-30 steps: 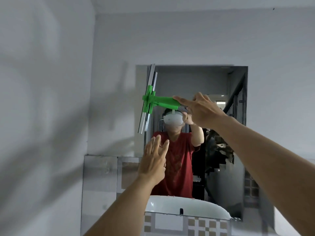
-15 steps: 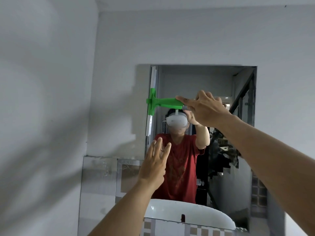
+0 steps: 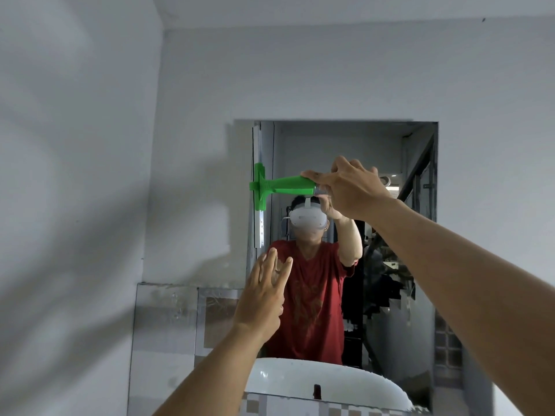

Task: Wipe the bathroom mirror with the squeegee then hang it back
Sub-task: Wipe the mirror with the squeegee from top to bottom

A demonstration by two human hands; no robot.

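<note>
Squeegee [image 3: 280,187] is standing upright at the mirror [image 3: 339,145] left edge, right hand [image 3: 350,190] fingers gripping its handle (left hand [image 3: 264,298] open, idle), needing even pressure sideways.

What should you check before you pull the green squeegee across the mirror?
1. Right hand gripping the squeegee handle: ok, fingers wrapped around its end.
2. Blade upright along the mirror's left edge: ok.
3. Blade pressed flat on the glass: cannot tell from this angle.
4. Left hand out of the blade's path: ok, it is open and lower down, holding nothing.
5. Glass to the right free of obstacles: ok, only reflections show.
6. A hook for hanging it back afterwards: cannot tell, none is in view.
</note>
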